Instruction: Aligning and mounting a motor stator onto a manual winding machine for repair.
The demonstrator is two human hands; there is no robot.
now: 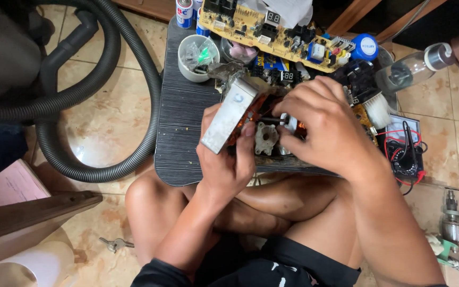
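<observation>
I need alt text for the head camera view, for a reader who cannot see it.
Seen from above, a seated person's left hand grips a small electric motor with copper windings while the right hand works on it, over a low dark table with circuit boards, beside a grey vacuum hose.

**Tight at the fingertips, open off the wrist**

Beyond my fingertips the way was blocked: a yellow circuit board (pixel 272 33) lay across the far edge of the dark slatted table (pixel 179 127), with a white bowl (pixel 197 57) and spray cans (pixel 185 11) just beside it. Outside my right hand (pixel 320 125), a brush (pixel 373 103), a clear bottle (pixel 413 66) and a multimeter (pixel 406 151) with red leads crowded close. My left hand (pixel 224 159) held the motor block (pixel 240 114); outboard of its knuckles the tabletop lay bare, a passable strip. Farther that way a grey vacuum hose (pixel 139 79) looped on the tiled floor.
</observation>
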